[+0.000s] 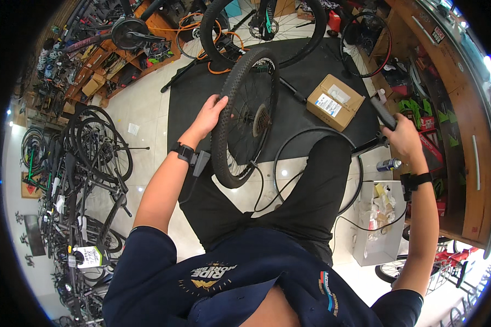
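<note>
A bicycle wheel (227,109) with a knobbly black tyre and a rear cassette (261,121) stands upright between my knees. My left hand (209,115) grips its tyre at the left side, thumb on the tread and some fingers hidden behind. A black hose (261,188) meets the rim low down, near the valve area, and curves away under my right leg. Out to the right, my right hand (405,136) is wrapped around a dark padded handle (383,113), which looks like that of a floor pump. Most of the pump's body is hidden by my leg and hand.
A cardboard box (335,102) sits on the black mat (193,117). A thin black ring (278,158) lies around my right foot. Nearby are a spray can (389,164) and a white bin (380,240). Ahead stands a bike (264,27); wooden shelving (458,163) lines the right.
</note>
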Motion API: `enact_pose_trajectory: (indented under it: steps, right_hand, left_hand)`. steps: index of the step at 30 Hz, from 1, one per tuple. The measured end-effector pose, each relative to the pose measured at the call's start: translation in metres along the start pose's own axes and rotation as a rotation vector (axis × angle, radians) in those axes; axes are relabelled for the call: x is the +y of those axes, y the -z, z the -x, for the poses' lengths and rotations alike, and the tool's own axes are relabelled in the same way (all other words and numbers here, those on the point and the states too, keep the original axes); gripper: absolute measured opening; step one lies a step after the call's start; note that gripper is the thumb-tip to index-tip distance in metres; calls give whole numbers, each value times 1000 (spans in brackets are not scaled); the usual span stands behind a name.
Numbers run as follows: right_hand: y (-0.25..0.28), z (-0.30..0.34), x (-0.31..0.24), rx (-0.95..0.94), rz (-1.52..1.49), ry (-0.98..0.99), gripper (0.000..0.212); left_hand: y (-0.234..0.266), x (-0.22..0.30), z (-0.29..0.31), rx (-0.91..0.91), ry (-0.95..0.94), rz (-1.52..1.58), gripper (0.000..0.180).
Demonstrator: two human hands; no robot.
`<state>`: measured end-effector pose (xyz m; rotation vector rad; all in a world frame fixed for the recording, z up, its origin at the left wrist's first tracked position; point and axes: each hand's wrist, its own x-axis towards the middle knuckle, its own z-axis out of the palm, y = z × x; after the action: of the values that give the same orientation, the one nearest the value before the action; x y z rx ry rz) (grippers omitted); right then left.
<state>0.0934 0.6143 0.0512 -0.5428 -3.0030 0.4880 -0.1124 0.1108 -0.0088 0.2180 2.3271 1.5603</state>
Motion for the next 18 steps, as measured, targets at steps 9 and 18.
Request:
enact_pose_trajectory:
  steps: [9,18]
  right_hand:
    - [-4,7,-2,9,-26,-8,51]
    - [153,25,-70,99,-23,183,47]
  left_hand:
    - [-12,18,12,274,-221,-671,51]
    - [-7,31,22,327,-261,-849,52]
